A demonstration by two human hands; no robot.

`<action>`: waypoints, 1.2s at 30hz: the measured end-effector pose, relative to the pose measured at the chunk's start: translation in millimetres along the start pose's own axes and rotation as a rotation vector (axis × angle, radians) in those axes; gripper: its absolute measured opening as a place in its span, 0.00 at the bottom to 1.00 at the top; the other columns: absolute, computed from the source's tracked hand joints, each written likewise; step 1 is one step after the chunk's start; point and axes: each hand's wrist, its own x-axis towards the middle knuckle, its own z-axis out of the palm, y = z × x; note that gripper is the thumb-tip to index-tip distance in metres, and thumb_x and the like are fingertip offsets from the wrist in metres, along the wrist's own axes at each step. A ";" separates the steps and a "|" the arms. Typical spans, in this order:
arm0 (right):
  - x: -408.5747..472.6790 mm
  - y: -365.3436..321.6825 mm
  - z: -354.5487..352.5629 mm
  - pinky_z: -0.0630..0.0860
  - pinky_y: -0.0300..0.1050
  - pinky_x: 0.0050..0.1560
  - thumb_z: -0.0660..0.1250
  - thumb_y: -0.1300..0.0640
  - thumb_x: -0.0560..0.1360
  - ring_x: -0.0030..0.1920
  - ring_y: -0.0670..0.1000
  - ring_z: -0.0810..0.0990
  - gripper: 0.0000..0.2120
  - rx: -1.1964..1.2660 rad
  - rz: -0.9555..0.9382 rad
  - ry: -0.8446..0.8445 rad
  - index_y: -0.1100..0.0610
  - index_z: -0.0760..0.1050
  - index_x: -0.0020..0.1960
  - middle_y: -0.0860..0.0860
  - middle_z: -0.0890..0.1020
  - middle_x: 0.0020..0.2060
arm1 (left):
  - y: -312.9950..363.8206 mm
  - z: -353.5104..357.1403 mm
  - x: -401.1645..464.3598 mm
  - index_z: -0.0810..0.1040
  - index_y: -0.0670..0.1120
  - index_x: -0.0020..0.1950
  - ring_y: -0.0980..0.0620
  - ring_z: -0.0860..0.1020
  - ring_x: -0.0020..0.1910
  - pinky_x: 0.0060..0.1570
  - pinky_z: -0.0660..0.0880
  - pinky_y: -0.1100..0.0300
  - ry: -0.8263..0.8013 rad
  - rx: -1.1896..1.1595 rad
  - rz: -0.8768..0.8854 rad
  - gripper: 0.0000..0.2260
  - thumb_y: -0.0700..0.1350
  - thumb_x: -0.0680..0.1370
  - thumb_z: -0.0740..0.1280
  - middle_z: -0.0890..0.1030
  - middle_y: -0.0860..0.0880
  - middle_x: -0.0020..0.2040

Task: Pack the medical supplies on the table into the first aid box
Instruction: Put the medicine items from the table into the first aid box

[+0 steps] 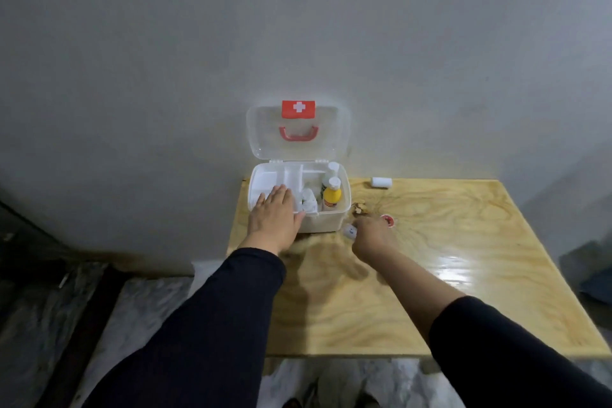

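The white first aid box [326,223] stands open at the table's far left corner, its clear lid [298,132] with a red cross and red handle leaning against the wall. Inside stand a yellow bottle [331,197], a white bottle [332,170] behind it and white packets [309,202]. My left hand [275,215] lies flat, fingers spread, on the box's front left rim. My right hand [371,235] is closed around a small white item [350,231] just right of the box. A small red-and-white round thing [388,220] lies by its fingers.
A white bandage roll [381,182] lies at the table's far edge near the wall. Small tan pieces [361,208] sit next to the box. The wooden table [430,275] is glossy; its front edge is near me, marble floor below.
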 end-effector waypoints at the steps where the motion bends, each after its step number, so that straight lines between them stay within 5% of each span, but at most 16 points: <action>1: 3.8 10.3 -8.1 0.74 0.50 0.52 0.61 0.64 0.73 0.58 0.59 0.75 0.14 -0.022 0.012 0.027 0.58 0.77 0.56 0.56 0.77 0.56 | 3.2 -1.1 3.6 0.51 0.41 0.78 0.49 0.50 0.79 0.77 0.48 0.52 -0.008 -0.007 0.010 0.27 0.54 0.83 0.50 0.52 0.44 0.80; 9: 71.3 57.0 -47.4 0.75 0.50 0.52 0.64 0.67 0.72 0.62 0.57 0.71 0.25 -0.092 -0.056 0.079 0.54 0.71 0.68 0.54 0.73 0.60 | 5.1 2.3 32.3 0.49 0.42 0.79 0.50 0.48 0.79 0.77 0.47 0.52 -0.030 -0.035 -0.062 0.28 0.55 0.83 0.49 0.49 0.46 0.80; 16: 126.5 71.6 -27.7 0.76 0.51 0.57 0.58 0.69 0.74 0.62 0.57 0.70 0.25 -0.166 -0.194 -0.034 0.55 0.70 0.68 0.55 0.73 0.62 | 2.9 24.1 37.4 0.49 0.45 0.79 0.54 0.48 0.78 0.76 0.46 0.57 0.041 -0.099 -0.121 0.28 0.57 0.83 0.47 0.48 0.50 0.80; 25: 161.6 90.9 -28.2 0.74 0.48 0.58 0.67 0.59 0.74 0.65 0.56 0.66 0.21 -0.179 -0.312 -0.001 0.48 0.71 0.65 0.53 0.67 0.65 | -1.7 32.5 39.8 0.52 0.46 0.79 0.55 0.50 0.78 0.76 0.47 0.57 0.074 -0.080 -0.137 0.28 0.57 0.82 0.50 0.51 0.52 0.80; 29: 167.4 91.3 -26.2 0.76 0.49 0.56 0.62 0.63 0.76 0.62 0.56 0.71 0.20 -0.106 -0.310 -0.112 0.49 0.72 0.66 0.53 0.72 0.62 | -2.2 33.2 39.3 0.52 0.46 0.79 0.55 0.50 0.78 0.75 0.47 0.58 0.088 -0.080 -0.146 0.28 0.57 0.82 0.50 0.51 0.52 0.80; 36: 153.9 86.1 -26.2 0.76 0.48 0.51 0.60 0.63 0.76 0.59 0.57 0.74 0.20 -0.040 -0.260 -0.043 0.51 0.73 0.66 0.54 0.75 0.58 | -3.0 32.6 40.1 0.51 0.46 0.79 0.55 0.49 0.78 0.77 0.47 0.56 0.064 -0.088 -0.136 0.28 0.57 0.82 0.50 0.50 0.51 0.80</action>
